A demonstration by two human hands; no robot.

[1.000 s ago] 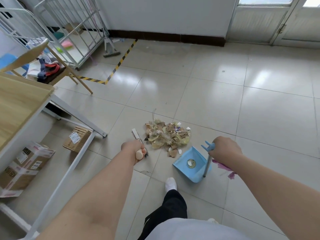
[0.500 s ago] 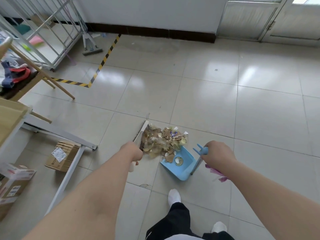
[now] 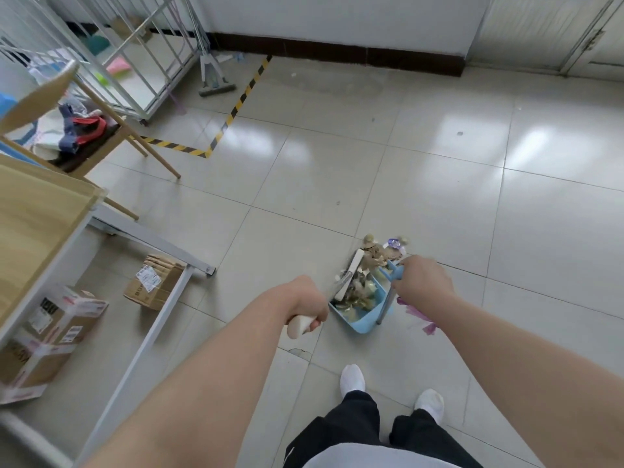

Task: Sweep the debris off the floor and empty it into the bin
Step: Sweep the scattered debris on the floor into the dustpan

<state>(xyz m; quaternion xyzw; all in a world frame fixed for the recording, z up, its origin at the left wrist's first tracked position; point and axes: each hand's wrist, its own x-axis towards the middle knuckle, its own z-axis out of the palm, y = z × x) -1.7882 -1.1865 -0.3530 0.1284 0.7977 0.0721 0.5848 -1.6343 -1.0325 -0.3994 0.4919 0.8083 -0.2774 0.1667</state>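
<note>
Blue dustpan (image 3: pixel 363 320), gripped by the right hand (image 3: pixel 423 280), may overflow if the brush (image 3: pixel 351 273) gripped in the left hand (image 3: pixel 305 300) shoves debris (image 3: pixel 378 258) hard.

Brightness: bright, even daylight throughout.
Source: seemingly 1 o'clock, the side of the doors (image 3: pixel 553 32).
Glare: pale, washed-out patches on the glossy floor (image 3: pixel 526 146) at 1 and 11 o'clock.
Shadows: soft and faint; dimmer under the bench (image 3: pixel 40 211) at 8 o'clock.
Blur: debris (image 3: pixel 378 255), brush (image 3: pixel 353 270) and dustpan (image 3: pixel 361 324) smeared by motion at 4 o'clock; the rest is fairly sharp.
Distortion: wide lens bows the skirting (image 3: pixel 337 54) at 12 o'clock and stretches the forearms (image 3: pixel 202 383) at 6 o'clock.
</note>
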